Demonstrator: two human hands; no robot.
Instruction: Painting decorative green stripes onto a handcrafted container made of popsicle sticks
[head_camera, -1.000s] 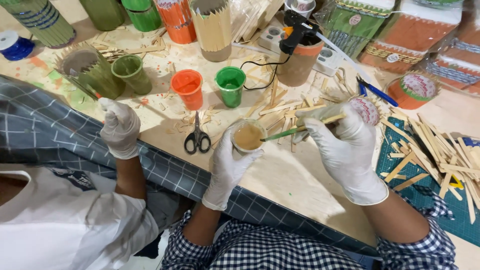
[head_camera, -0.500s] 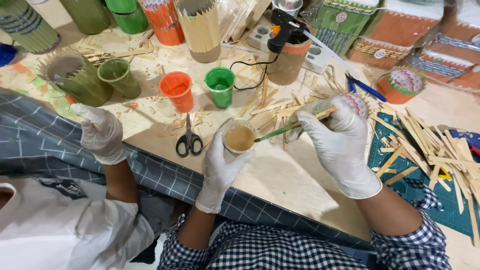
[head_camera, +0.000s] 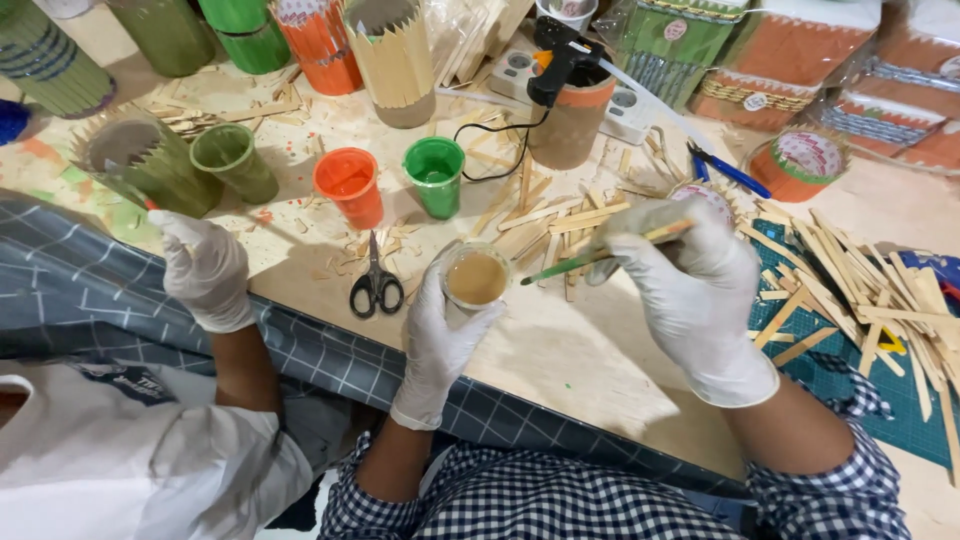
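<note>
While the left hand (head_camera: 440, 335) wraps a small cup (head_camera: 476, 278) of tan paint just above the bench's near edge, the right hand (head_camera: 690, 290) pinches a green-handled brush (head_camera: 590, 258), its tip just short of the cup's rim. Scissors (head_camera: 376, 285) lie just beside the cup, and loose sticks (head_camera: 560, 215) lie behind it. A co-worker's gloved hand (head_camera: 205, 268) works at the left. The cup is held in the air, so I judge that a tilt could spill paint onto the bench, and a loaded brush could drip on the sticks.
</note>
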